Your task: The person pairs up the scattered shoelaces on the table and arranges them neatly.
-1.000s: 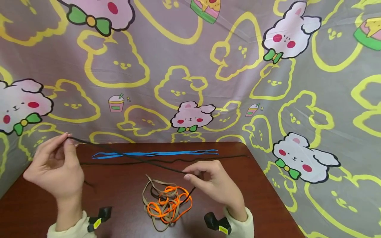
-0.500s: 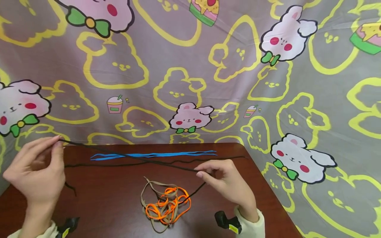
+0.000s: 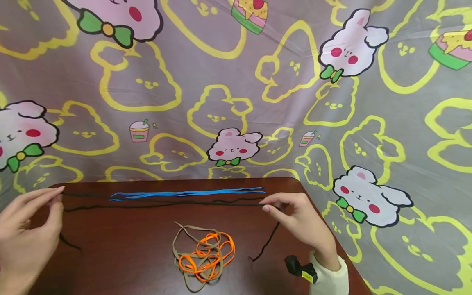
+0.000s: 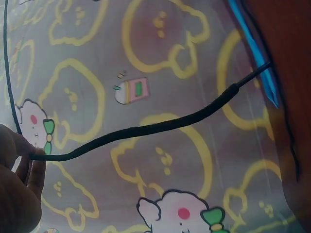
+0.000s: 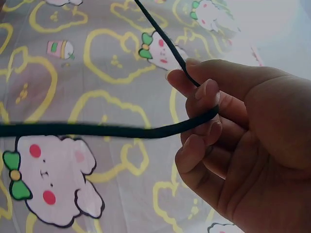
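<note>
Cartoon-print cloth (image 3: 273, 49) backs a counter (image 3: 129, 237); left hand (image 3: 29, 235) and right hand (image 3: 300, 219) pinch a dark cord (image 5: 87, 130) near its ends, apparently to hold it straight.

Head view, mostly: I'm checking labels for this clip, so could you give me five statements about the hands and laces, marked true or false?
1. Both hands, left and right, hold the dark cord. True.
2. The blue laces lie nearer the person than the tangle of laces. False: they lie beyond it, toward the far edge of the table.
3. The orange lace and tan lace are tangled together. True.
4. The right hand rests flat on the table. False: it pinches the dark cord.
5. A loose end hangs from the right hand. True.
</note>
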Available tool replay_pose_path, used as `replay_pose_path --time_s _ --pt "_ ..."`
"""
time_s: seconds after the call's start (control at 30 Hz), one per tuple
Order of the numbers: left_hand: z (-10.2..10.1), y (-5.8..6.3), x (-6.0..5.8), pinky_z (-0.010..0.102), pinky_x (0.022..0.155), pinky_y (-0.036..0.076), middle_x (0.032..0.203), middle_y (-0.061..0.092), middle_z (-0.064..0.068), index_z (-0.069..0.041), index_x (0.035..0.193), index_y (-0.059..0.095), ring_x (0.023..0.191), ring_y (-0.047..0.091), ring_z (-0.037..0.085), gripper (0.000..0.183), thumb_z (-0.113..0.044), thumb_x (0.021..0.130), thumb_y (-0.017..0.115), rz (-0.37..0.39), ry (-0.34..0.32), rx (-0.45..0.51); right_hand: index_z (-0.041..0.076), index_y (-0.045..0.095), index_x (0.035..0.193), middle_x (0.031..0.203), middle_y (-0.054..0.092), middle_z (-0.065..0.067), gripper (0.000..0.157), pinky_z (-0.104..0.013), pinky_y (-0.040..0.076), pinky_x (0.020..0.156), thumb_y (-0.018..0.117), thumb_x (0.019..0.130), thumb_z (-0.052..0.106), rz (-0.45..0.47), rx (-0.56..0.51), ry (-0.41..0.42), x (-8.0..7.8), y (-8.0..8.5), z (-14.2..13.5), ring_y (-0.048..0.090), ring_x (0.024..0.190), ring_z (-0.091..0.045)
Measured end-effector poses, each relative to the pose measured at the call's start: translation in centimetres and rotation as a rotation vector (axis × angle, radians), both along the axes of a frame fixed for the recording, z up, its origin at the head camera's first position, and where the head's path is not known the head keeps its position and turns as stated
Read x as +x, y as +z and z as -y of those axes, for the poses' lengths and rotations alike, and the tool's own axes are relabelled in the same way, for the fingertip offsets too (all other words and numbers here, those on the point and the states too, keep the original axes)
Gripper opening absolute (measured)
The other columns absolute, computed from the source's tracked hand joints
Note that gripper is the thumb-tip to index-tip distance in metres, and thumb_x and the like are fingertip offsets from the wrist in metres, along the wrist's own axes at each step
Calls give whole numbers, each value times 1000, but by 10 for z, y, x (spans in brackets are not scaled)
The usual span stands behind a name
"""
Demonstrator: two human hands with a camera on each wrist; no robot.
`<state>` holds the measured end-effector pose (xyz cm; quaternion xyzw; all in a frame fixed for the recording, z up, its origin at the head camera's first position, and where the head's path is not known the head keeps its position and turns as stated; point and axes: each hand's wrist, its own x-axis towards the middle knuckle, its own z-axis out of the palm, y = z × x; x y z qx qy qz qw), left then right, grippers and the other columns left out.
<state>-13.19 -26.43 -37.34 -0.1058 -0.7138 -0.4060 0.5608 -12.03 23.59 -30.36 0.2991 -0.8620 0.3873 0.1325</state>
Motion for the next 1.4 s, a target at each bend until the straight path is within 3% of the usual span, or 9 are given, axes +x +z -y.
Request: replay_pose_path --time_s 0.2,0.53,0.63,0.73,0.97,1.1,1.2,1.3,1.4 --pt "26 -9 -7 6 95 36 117 58 -28 15 104 72 108 52 -18 39 -20 101 58 40 18 -87 24 77 102 87 71 13 16 -24 46 53 75 93 10 5 45 -35 -4 -2 -13 52 58 -4" --pt "62 -16 -25 5 92 30 118 51 -32 21 102 68 105 43 -23 62 -38 105 50 69 46 -184 21 77 101 89 72 12 14 -25 49 57 74 93 10 34 113 -106 -13 -4 -39 56 63 -5" --pt "74 -19 -28 4 96 28 108 69 -3 20 105 68 109 38 -25 62 -38 107 46 94 95 -230 19 77 101 91 73 9 11 -26 52 61 73 95 11 22 125 -119 -19 -7 -46 60 68 -6" --pt "87 -28 -34 3 96 28 107 69 24 18 108 69 110 38 -26 48 -26 107 48 103 124 -240 17 77 103 94 74 8 11 -26 54 66 71 96 12 18 139 -135 -24 -8 -53 64 73 -10" --pt "104 -41 -44 4 90 24 103 68 22 19 108 68 104 34 -25 22 4 102 53 157 158 -252 16 77 106 95 73 7 13 -25 50 66 68 98 11 24 189 -196 -34 -8 -70 57 74 -8" --pt "107 -38 -43 9 90 19 100 60 36 20 107 67 87 52 11 36 -9 109 46 187 221 -344 11 76 108 102 74 2 14 -27 53 72 66 99 10 23 215 -208 -40 -10 -80 62 83 -8" --pt "110 -38 -43 12 92 18 100 59 37 20 106 67 84 46 45 55 -26 112 37 170 244 -376 10 75 111 106 73 0 15 -29 55 74 65 100 9 41 236 -218 -43 -12 -87 66 88 -12" --pt "117 -45 -48 10 90 18 95 63 24 22 105 66 88 54 13 68 -37 112 34 143 208 -344 9 75 111 107 73 -1 15 -29 55 75 65 100 8 37 244 -229 -48 -15 -95 67 88 -17" --pt "128 -57 -55 6 87 19 97 64 -4 23 105 64 99 36 -19 72 -42 111 34 152 171 -299 10 75 109 102 72 0 15 -29 54 74 65 99 7 16 249 -243 -54 -18 -103 66 84 -17"
